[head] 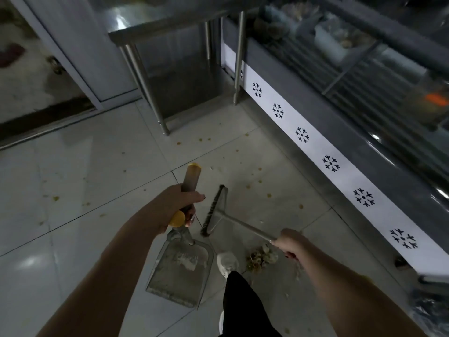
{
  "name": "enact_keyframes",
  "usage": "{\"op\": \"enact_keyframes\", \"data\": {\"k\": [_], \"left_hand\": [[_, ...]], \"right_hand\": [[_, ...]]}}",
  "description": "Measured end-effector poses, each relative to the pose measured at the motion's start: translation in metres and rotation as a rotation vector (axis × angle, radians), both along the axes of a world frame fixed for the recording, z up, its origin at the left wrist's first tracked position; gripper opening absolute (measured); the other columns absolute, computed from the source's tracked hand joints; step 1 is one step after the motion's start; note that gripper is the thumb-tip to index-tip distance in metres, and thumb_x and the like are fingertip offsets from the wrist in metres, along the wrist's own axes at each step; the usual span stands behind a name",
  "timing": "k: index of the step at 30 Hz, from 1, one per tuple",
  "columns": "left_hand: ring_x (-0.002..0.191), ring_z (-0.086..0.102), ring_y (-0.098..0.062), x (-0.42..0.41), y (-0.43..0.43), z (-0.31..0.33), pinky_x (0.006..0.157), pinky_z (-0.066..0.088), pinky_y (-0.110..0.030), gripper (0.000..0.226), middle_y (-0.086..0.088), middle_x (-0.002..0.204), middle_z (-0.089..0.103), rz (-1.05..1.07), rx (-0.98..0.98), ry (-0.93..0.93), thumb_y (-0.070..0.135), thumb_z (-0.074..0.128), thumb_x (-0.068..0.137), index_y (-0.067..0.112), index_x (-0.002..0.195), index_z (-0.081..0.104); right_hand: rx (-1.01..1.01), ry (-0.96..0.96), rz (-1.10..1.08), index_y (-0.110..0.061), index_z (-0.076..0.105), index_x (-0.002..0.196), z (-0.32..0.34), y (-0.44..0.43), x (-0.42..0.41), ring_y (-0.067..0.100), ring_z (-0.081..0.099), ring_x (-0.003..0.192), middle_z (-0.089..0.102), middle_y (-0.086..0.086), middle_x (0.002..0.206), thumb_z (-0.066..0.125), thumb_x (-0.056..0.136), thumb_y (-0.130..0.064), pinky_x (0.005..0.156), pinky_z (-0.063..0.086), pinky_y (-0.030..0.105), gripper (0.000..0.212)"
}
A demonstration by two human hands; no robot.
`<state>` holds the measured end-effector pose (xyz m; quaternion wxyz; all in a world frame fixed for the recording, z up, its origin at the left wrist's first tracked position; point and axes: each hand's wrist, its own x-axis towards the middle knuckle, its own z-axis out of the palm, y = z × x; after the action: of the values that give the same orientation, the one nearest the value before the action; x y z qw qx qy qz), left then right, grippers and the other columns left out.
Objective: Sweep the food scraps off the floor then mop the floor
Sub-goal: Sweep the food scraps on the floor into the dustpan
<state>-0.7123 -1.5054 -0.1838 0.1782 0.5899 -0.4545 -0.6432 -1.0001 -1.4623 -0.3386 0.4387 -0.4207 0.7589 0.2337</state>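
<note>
My left hand [178, 206] grips the brown, yellow-tipped handle of a grey dustpan [179, 271], whose pan rests on the white tiled floor [85, 166] with some pale scraps inside. My right hand [290, 244] holds the thin metal handle of a broom; its dark-bristled broom head [215, 210] sits on the floor just right of the dustpan handle. A pile of food scraps [261, 257] lies under my right hand, beside my white shoe [227, 263]. Small yellowish crumbs [268, 195] dot the tiles ahead.
A display freezer [340, 152] with a white snowflake-patterned strip runs along the right. A steel table on thin legs [155, 98] stands ahead, next to a white door frame [80, 69]. Open tiled floor spreads to the left.
</note>
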Motion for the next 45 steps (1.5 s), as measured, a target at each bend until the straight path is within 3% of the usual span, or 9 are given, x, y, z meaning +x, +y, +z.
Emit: {"op": "enact_keyframes", "data": {"k": [10,16,20,22,26,30,35,39,45], "left_hand": [[0.034,0.045,-0.016,0.038,-0.145,-0.012,0.04,0.042,-0.023,0.035,-0.004,0.039,0.045,0.079,0.076,0.007,0.011,0.055,0.091,0.006,0.06,0.043],[0.034,0.045,-0.014,0.055,-0.226,-0.021,0.041,0.043,-0.021,0.033,-0.002,0.039,0.045,0.105,0.095,0.011,0.01,0.054,0.092,0.007,0.061,0.042],[0.034,0.046,-0.013,0.059,-0.263,-0.028,0.043,0.043,-0.023,0.031,0.0,0.039,0.047,0.072,0.113,0.016,0.011,0.053,0.093,0.007,0.063,0.044],[0.033,0.045,-0.013,0.06,-0.277,-0.032,0.041,0.043,-0.022,0.031,0.0,0.038,0.046,0.056,0.112,0.017,0.01,0.053,0.092,0.007,0.063,0.043],[0.032,0.044,-0.012,0.062,-0.295,-0.03,0.039,0.042,-0.02,0.031,0.0,0.036,0.046,0.037,0.094,0.005,0.011,0.054,0.091,0.007,0.064,0.041],[0.033,0.044,-0.014,0.059,-0.308,-0.025,0.039,0.042,-0.02,0.033,-0.003,0.038,0.045,-0.04,0.09,0.006,0.013,0.058,0.09,0.007,0.061,0.042],[0.034,0.047,-0.014,0.054,-0.316,-0.018,0.04,0.043,-0.019,0.034,-0.004,0.038,0.047,-0.126,0.101,0.015,0.016,0.059,0.09,0.009,0.06,0.046],[0.033,0.047,-0.014,0.052,-0.316,-0.019,0.041,0.044,-0.019,0.037,-0.003,0.037,0.047,-0.141,0.104,-0.01,0.018,0.058,0.09,0.008,0.057,0.045],[0.034,0.046,-0.014,0.043,-0.312,-0.03,0.039,0.042,-0.02,0.05,-0.002,0.037,0.045,-0.184,0.159,-0.013,0.016,0.058,0.09,0.016,0.041,0.049]], "right_hand": [[-0.003,-0.113,-0.141,-0.007,0.049,0.074,-0.061,-0.177,0.056,0.019,0.048,0.04,0.053,0.008,0.054,0.051,0.094,-0.039,0.044,0.04,0.023,0.038],[0.066,-0.103,-0.084,0.001,0.047,0.081,-0.08,-0.281,0.106,0.019,0.049,0.033,0.053,0.01,0.046,0.045,0.098,-0.04,0.04,0.041,0.023,0.044],[0.02,-0.015,0.066,-0.003,0.054,0.091,-0.084,-0.322,0.13,0.018,0.053,0.045,0.054,0.007,0.056,0.042,0.097,-0.025,0.046,0.044,0.025,0.026],[-0.012,0.008,0.107,-0.009,0.059,0.108,-0.084,-0.33,0.128,0.016,0.049,0.05,0.051,0.004,0.06,0.04,0.095,-0.02,0.053,0.044,0.029,0.025],[0.129,0.036,0.033,-0.01,0.048,0.103,-0.079,-0.319,0.099,0.018,0.051,0.052,0.052,0.007,0.064,0.037,0.097,-0.025,0.047,0.039,0.027,0.02],[0.225,0.064,0.005,-0.008,0.046,0.123,-0.06,-0.303,0.063,0.017,0.045,0.049,0.049,0.006,0.065,0.033,0.1,-0.028,0.046,0.037,0.026,0.033],[0.184,0.106,-0.077,-0.009,0.049,0.095,-0.045,-0.288,0.046,0.015,0.041,0.046,0.046,0.003,0.063,0.038,0.098,-0.03,0.044,0.033,0.025,0.023],[0.177,-0.013,-0.242,-0.006,0.048,0.087,-0.055,-0.284,0.063,0.016,0.044,0.038,0.05,0.007,0.063,0.04,0.098,-0.033,0.036,0.032,0.012,0.031],[0.083,-0.065,-0.245,-0.006,0.053,0.116,-0.077,-0.301,0.11,0.019,0.049,0.042,0.057,0.011,0.063,0.039,0.097,-0.028,0.046,0.041,0.023,0.032]]}}
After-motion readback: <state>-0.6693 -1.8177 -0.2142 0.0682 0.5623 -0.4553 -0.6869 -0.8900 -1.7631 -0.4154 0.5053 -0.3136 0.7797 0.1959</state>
